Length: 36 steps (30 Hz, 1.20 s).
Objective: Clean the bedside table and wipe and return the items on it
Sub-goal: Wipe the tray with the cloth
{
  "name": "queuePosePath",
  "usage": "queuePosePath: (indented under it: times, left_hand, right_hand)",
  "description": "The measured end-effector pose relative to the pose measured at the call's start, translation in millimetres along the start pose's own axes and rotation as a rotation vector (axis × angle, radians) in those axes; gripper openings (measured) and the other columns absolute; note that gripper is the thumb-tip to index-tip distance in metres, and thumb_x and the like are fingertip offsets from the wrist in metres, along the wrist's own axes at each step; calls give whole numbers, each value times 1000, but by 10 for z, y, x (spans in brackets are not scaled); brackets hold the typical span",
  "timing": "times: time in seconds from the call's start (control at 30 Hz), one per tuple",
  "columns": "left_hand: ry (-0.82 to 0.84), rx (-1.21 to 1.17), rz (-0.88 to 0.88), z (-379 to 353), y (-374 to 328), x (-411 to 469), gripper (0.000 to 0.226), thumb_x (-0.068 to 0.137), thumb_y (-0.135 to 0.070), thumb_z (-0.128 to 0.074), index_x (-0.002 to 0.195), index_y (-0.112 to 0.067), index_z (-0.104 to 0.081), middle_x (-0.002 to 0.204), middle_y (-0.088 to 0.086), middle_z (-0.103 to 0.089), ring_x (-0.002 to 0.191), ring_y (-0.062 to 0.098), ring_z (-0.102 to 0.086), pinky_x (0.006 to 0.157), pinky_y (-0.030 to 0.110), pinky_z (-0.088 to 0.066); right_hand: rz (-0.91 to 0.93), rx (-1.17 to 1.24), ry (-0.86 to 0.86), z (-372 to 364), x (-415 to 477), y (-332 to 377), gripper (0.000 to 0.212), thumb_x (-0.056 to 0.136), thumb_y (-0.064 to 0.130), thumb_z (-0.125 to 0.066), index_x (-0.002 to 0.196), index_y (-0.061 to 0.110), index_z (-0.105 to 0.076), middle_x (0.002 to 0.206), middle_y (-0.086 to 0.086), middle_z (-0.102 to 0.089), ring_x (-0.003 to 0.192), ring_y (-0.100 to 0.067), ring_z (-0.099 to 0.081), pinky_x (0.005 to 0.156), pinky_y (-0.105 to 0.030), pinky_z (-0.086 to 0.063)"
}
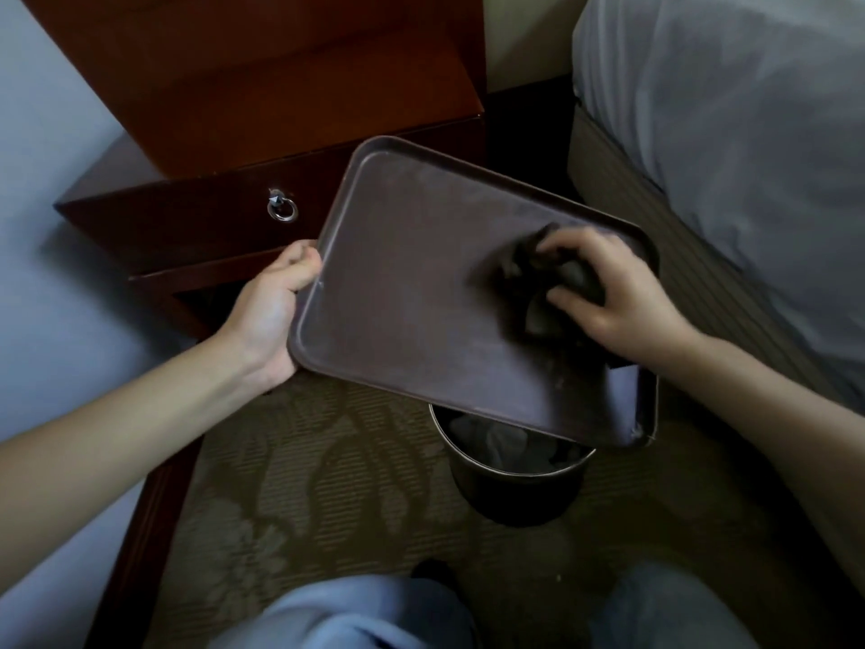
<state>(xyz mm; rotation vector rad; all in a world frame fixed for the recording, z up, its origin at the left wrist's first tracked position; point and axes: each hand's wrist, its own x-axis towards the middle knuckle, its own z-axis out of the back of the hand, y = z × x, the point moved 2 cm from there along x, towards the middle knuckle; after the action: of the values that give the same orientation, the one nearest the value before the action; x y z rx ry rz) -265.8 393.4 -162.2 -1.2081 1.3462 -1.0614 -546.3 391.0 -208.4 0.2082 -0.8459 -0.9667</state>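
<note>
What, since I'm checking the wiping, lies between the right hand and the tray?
A dark crumpled cloth, gripped by the right hand against the tray; head view.

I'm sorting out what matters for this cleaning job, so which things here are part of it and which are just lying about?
In the job: tray, held tilted; dark cloth, bunched against its surface; bedside table behind it.
Just about: waste bin, below the tray's lower corner; bed at right; patterned carpet.
</note>
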Motion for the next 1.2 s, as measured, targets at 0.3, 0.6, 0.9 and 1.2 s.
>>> queuePosePath:
  times: [0.3,0.6,0.9,1.2]
  left_hand:
    - [35,-57,-95,-241,-90,37,23,99,-14,-33,85,-15,-51,67,-4,-65,61,7,-62,60,18,-52]
    - [-96,-26,-148,183,-252,115,25,97,-12,-35,74,-17,-45,74,-4,-60,63,10,-59,65,26,-51]
    - [-61,-50,-191,127,-293,68,26,98,-14,-33,80,-16,-52,73,-6,-68,69,9,-65,67,26,-55]
    - [-142,-42,-182,327,-228,13,31,99,-13,-33,73,-20,-49,74,-8,-66,69,9,-64,65,28,-55]
  right_hand:
    - [351,-9,139,-663,193,985,47,82,41,-57,124,18,-56,126,-3,-57,123,-24,-40,105,-41,-25]
    - [39,28,54,-384,-100,297,32,80,21,-63,111,18,-59,108,3,-57,110,-23,-50,99,-23,-29]
    - [405,-114,112,-615,146,811,30,84,34,-60,109,17,-65,110,-7,-61,104,-26,-48,93,-38,-38]
    - [-181,25,-164,-182,363,246,21,83,16,-60,103,8,-60,102,-10,-60,100,-27,-54,85,-26,-35]
